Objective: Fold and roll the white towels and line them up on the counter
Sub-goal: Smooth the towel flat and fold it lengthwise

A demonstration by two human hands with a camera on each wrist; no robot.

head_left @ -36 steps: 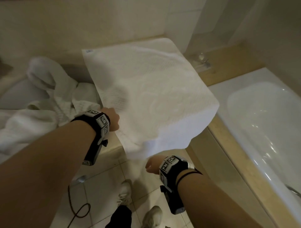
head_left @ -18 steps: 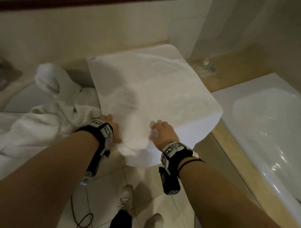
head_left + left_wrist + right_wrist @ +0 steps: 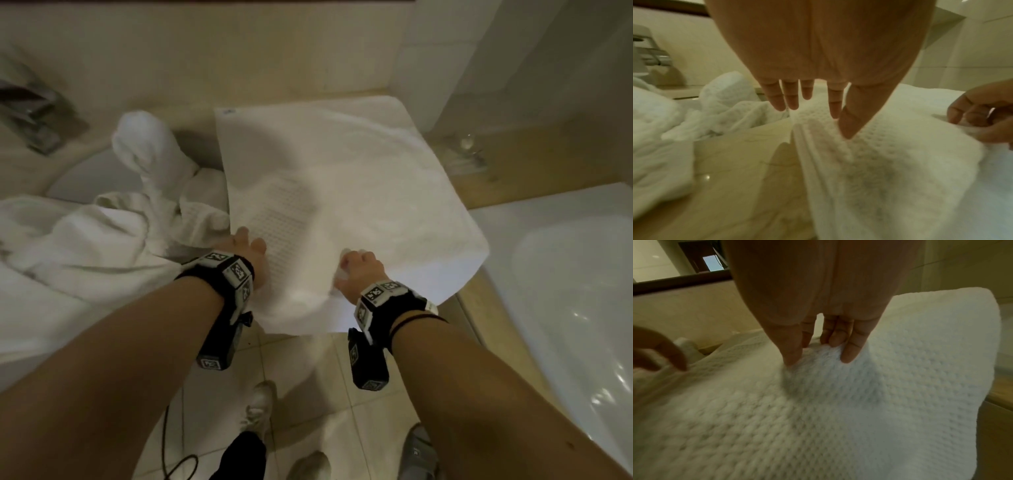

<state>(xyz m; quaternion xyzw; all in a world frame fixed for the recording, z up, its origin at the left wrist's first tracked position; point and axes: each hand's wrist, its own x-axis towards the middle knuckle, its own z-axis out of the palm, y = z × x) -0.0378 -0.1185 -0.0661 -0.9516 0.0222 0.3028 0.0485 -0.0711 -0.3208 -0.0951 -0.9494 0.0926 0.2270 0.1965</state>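
A white waffle-weave towel (image 3: 342,178) lies spread flat on the beige counter (image 3: 735,154), its near edge hanging over the front. My left hand (image 3: 248,245) is at the towel's near left edge; in the left wrist view it (image 3: 840,125) pinches that edge between thumb and forefinger, the other fingers straight and off the cloth. My right hand (image 3: 356,267) sits on the towel's near part, a short way right of the left hand. Its curled fingers (image 3: 849,353) and thumb bunch a ridge of the towel (image 3: 879,402).
A heap of crumpled white towels (image 3: 85,246) lies left of the spread towel, partly over a sink basin (image 3: 92,178), with a chrome tap (image 3: 34,120) behind. A white bathtub (image 3: 565,291) runs along the right. A glass (image 3: 466,150) stands on the ledge behind it. Tiled floor, shoes and a cable are below.
My right hand rose from under the hanging near edge onto the top of the towel and now grips it there. The left hand stayed at the left edge.
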